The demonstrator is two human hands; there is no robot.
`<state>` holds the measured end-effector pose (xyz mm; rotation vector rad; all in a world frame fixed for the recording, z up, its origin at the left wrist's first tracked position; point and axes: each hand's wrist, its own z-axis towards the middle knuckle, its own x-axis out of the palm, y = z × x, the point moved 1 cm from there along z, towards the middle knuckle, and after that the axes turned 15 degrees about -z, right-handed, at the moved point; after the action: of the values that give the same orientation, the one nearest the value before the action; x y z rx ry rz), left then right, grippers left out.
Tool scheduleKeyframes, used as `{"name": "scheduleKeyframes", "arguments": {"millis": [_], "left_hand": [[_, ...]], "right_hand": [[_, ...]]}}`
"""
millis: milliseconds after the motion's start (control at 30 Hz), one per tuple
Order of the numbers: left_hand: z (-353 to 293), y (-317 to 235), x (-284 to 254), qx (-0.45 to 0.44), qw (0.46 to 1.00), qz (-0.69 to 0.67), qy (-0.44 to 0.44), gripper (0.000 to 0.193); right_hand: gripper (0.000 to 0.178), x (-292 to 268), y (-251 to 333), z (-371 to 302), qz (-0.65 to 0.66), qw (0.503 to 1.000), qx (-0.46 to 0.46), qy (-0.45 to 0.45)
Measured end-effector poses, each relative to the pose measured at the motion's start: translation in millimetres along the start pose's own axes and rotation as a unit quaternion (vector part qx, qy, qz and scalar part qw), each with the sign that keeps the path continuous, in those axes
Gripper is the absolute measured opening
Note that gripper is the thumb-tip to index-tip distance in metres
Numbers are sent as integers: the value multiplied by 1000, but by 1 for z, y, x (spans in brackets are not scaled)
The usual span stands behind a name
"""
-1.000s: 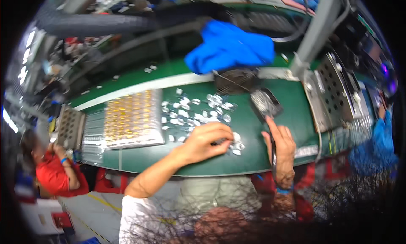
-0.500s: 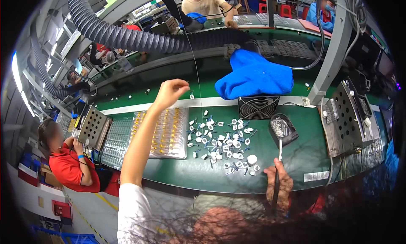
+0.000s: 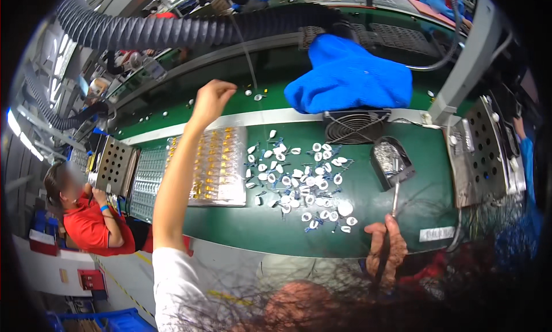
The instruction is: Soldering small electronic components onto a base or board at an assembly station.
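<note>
My left hand (image 3: 211, 103) is raised over the far green belt, fingers pinched together; anything between them is too small to make out. Small white ring-shaped parts with blue wires (image 3: 310, 181) lie scattered across the bench below and to its right. Near the front edge my right hand (image 3: 387, 248) is closed around a soldering iron (image 3: 395, 199), its dark handle partly hidden by the fingers and by hair. The iron's metal end points at the front of a black tip-cleaner box (image 3: 407, 175) filled with metal wool (image 3: 386, 157).
Clear trays with yellow parts (image 3: 214, 165) lie left of the loose parts. A fan (image 3: 355, 128) stands behind them under a blue cloth (image 3: 351, 81). A perforated metal box (image 3: 480, 153) is at right. A ribbed hose (image 3: 190, 34) crosses overhead. A co-worker in red (image 3: 95, 222) sits left.
My view has shifted. My left hand has drawn leftward, away from a white part on the far belt. The iron's end has pulled back from the wool toward the box's front edge.
</note>
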<state>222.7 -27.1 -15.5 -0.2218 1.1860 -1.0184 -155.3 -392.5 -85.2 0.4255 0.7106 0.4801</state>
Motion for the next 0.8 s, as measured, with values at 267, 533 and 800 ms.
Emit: {"name": "scheduleKeyframes", "arguments": {"millis": [267, 533, 800], "left_hand": [[-132, -174, 43, 16, 946, -324, -6, 12], [-159, -222, 129, 152, 949, -253, 108, 20], [-164, -213, 144, 182, 942, -259, 110, 20]], "right_hand": [[25, -8, 13, 8, 40, 998, 4, 41], [28, 15, 18, 18, 42, 999, -19, 2], [41, 14, 18, 15, -16, 994, -80, 66]]}}
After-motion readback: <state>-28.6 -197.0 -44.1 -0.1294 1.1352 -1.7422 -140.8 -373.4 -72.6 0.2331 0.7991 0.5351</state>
